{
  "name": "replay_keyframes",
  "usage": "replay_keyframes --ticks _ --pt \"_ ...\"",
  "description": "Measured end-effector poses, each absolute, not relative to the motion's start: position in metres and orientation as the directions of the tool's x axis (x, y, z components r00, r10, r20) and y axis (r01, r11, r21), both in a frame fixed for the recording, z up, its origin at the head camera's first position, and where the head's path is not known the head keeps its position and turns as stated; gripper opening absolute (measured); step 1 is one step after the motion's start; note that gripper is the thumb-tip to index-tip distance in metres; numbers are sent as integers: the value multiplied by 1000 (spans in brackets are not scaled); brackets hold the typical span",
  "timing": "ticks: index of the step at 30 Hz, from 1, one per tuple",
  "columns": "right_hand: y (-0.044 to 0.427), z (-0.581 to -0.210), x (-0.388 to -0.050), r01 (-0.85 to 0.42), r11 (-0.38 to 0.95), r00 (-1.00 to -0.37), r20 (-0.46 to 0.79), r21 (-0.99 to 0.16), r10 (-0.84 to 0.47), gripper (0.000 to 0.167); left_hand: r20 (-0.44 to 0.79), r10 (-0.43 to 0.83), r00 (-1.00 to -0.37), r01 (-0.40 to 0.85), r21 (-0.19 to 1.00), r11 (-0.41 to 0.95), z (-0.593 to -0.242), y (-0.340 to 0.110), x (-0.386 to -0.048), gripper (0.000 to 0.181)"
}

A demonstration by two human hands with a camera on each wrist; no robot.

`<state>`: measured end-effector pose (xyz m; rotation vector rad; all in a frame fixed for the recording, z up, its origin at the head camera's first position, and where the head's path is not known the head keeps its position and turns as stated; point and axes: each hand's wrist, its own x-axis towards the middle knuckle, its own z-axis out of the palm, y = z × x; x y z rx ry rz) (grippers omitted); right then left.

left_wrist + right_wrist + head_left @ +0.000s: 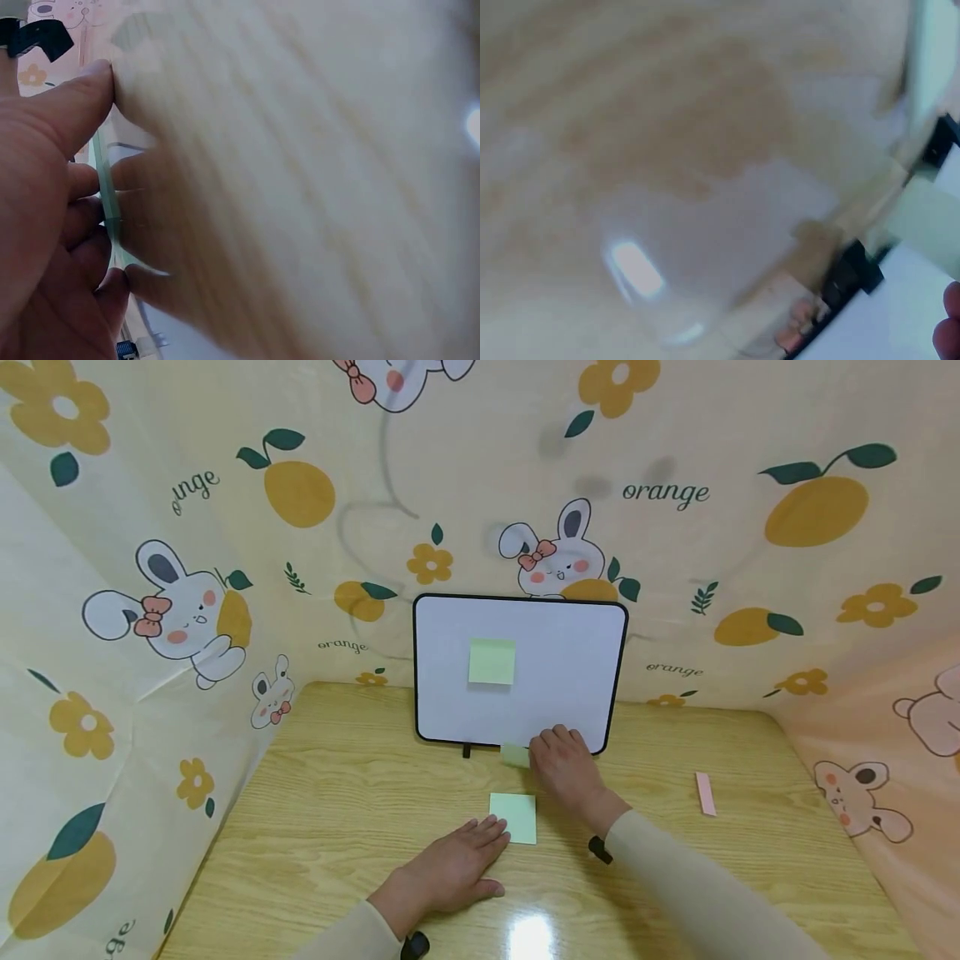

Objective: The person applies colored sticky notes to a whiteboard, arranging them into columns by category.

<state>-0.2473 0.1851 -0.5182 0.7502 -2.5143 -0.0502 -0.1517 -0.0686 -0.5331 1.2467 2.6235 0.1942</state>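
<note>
A whiteboard [562,668] with a black frame stands tilted at the back of the table, a green sticky note [492,662] on its face. By its lower edge my right hand [570,772] pinches another green note [514,756]; the right wrist view shows this note [928,217] over the board's edge, beside my fingertips [949,326]. My left hand [450,868] lies palm down, fingers extended, its fingertips on the lower left part of a pale green pad [519,818] on the table. In the left wrist view that hand [45,202] touches the pad's green edge [106,172].
To the right, a narrow pink strip [705,794] lies on the wood-grain table [337,793]. A printed cloth [465,460] with rabbits and oranges hangs behind and along both sides. A small black foot [467,750] sits under the board.
</note>
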Motion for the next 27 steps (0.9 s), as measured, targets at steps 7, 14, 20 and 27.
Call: replay_keyframes --ticks 7,14,20,27 --pt "190 -498 -250 -565 809 -620 563 161 -546 16 -165 777 -608 742 229 630 -531 -70 -153 74" --pt "186 -488 -248 -607 766 -521 623 209 -583 16 -156 777 -610 741 235 629 -531 -69 -154 74" --pt "170 -480 -258 -638 731 -390 716 245 -580 10 -136 777 -615 740 242 628 -533 -70 -155 74" --pt "154 -483 -276 -609 732 -318 751 306 -578 14 -131 777 -616 731 272 625 -535 -70 -155 74"
